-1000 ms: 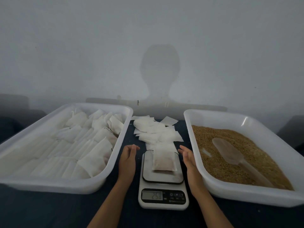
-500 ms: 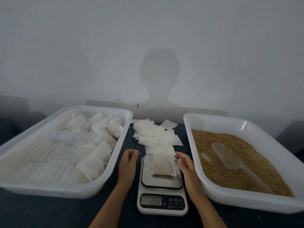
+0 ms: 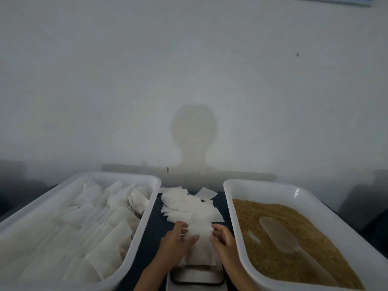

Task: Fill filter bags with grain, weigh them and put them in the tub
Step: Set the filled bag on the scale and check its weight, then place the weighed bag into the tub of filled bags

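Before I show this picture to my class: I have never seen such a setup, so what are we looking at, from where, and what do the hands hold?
One camera, worn on a person's head, looks down at their bare hands. The left hand and right hand hold a filled bag over the scale. Left is a tub of filled bags; right, a tub of grain with a scoop lying on the grain. Behind the hands lie empty bags. The picture is blurred, so the exact grip is unclear.

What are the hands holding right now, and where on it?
Both hands, left hand and right hand, grip the filled filter bag by its upper side edges, over the scale.
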Action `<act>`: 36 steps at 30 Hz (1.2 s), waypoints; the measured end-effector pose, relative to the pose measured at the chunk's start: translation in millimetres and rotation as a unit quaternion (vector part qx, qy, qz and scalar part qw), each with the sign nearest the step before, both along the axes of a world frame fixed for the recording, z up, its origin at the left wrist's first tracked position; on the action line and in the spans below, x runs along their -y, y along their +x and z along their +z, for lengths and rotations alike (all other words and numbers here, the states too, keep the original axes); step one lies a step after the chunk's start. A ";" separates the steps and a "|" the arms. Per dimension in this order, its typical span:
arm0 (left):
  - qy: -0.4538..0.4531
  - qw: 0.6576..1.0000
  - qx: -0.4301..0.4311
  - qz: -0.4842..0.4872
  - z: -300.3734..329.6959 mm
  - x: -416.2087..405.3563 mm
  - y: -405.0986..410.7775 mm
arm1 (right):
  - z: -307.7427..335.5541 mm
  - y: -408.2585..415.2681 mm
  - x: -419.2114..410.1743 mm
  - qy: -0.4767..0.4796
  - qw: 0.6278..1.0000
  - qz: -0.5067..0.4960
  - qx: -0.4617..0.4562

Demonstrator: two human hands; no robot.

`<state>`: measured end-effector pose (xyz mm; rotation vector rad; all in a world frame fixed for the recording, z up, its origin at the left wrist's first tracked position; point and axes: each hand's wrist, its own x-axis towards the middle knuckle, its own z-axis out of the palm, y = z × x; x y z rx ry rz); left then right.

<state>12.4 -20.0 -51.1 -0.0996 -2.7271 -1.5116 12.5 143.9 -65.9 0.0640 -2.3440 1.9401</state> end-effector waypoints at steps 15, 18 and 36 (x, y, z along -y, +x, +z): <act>-0.137 0.986 -0.079 0.055 31.5 -6.1 9.2 | 36.1 17.6 32.5 0.074 0.987 -0.027 -0.138; -0.182 0.970 -0.136 0.090 50.2 1.2 22.2 | 57.7 19.2 52.2 0.038 0.987 -0.023 -0.157; -0.305 0.941 0.104 0.100 67.4 148.4 -41.0 | 92.7 -36.1 176.9 0.423 0.874 0.176 -0.164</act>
